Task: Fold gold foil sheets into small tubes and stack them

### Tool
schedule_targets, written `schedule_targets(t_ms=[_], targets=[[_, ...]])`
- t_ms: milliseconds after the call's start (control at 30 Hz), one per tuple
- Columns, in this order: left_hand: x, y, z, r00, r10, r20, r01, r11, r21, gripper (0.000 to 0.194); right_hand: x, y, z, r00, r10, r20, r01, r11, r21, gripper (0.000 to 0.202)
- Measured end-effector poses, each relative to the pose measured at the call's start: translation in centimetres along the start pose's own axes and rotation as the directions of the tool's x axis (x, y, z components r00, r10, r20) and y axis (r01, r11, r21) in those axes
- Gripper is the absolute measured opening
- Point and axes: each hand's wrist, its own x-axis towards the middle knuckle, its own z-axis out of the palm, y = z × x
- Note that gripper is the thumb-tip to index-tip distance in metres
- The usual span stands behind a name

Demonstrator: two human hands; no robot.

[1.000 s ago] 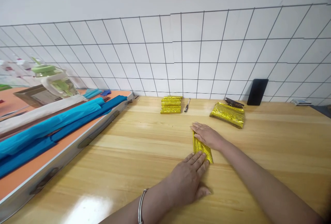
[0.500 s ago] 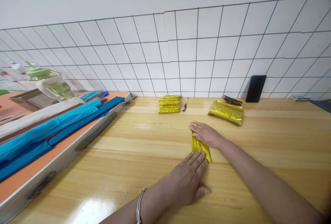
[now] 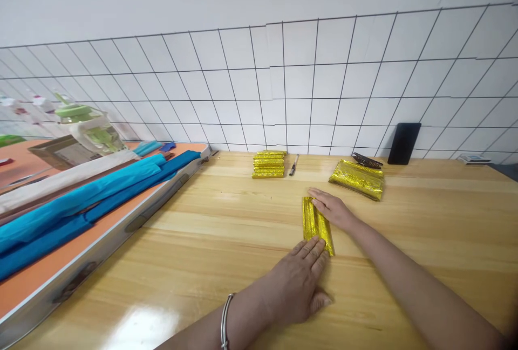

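A creased piece of shiny gold foil lies lengthwise on the wooden table in front of me. My left hand, with a silver bangle at the wrist, rests flat with its fingertips on the foil's near end. The thumb is held away from the other fingers. My right hand lies with its fingers stretched out along the far right edge of the foil. Neither hand grips anything. Part of the foil's near end is hidden beneath the left fingers.
Near the wall are folded gold strips, a pen, a gold foil stack, a black clip and a black phone. On the orange surface at left lie blue cloth rolls and a green-lidded bottle.
My right hand has slid toward the foil's right edge, uncovering more of its far end. The left hand stays on the near end. The whole view has shifted slightly.
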Motion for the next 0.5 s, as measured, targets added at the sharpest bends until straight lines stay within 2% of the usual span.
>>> schedule_targets(t_ms=[167, 333, 500], targets=[[0.1, 0.0, -0.1, 1.000, 0.008, -0.012, -0.009, 1.000, -0.024, 0.068, -0.6, -0.2, -0.1, 1.000, -0.012, -0.020, 0.012, 1.000, 0.013, 0.044], [0.1, 0.1, -0.1, 1.000, 0.002, -0.005, -0.002, 1.000, -0.026, 0.068, -0.6, -1.1, 0.2, 0.990, -0.097, 0.104, 0.098, 0.995, -0.002, 0.051], [0.0, 0.3, 0.1, 1.000, -0.012, 0.001, 0.012, 1.000, -0.016, 0.068, -0.6, -1.6, 0.1, 0.963, -0.048, 0.263, 0.082, 0.989, -0.122, 0.059]])
